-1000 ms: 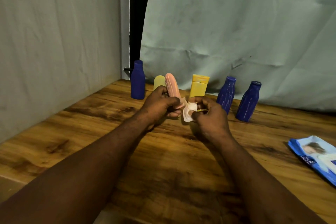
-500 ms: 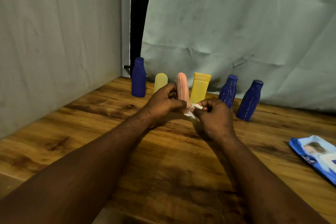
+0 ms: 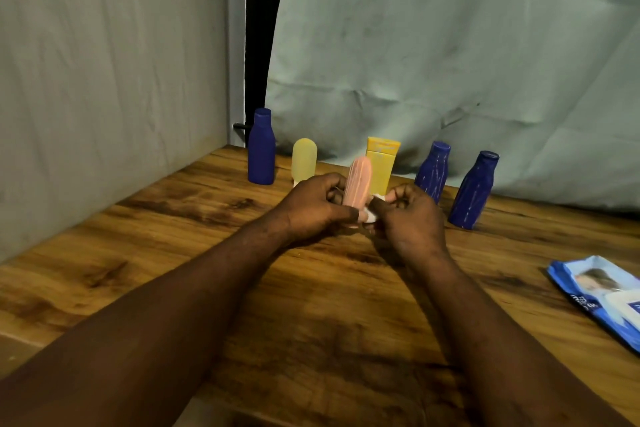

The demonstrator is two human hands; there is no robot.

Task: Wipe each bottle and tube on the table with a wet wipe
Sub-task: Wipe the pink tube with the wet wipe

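My left hand (image 3: pixel 313 210) grips a pink tube (image 3: pixel 358 182) near its base and holds it upright above the wooden table (image 3: pixel 173 253). My right hand (image 3: pixel 408 218) pinches a small white wet wipe (image 3: pixel 372 215) against the tube's lower end; most of the wipe is hidden by my fingers. Behind stand a dark blue bottle (image 3: pixel 261 147), a pale yellow tube (image 3: pixel 304 159), a yellow tube (image 3: pixel 382 163) and two more blue bottles (image 3: pixel 433 170) (image 3: pixel 472 189).
A blue wet-wipe pack (image 3: pixel 602 295) lies flat at the table's right edge. Grey-green cloth (image 3: pixel 450 45) hangs behind the row of bottles and a pale wall (image 3: pixel 104 80) closes the left side.
The pink tube went from leaning left to upright and moved right. The wipe, which hung loose between my hands, is now bunched small at the tube's base. Both hands shifted slightly right.
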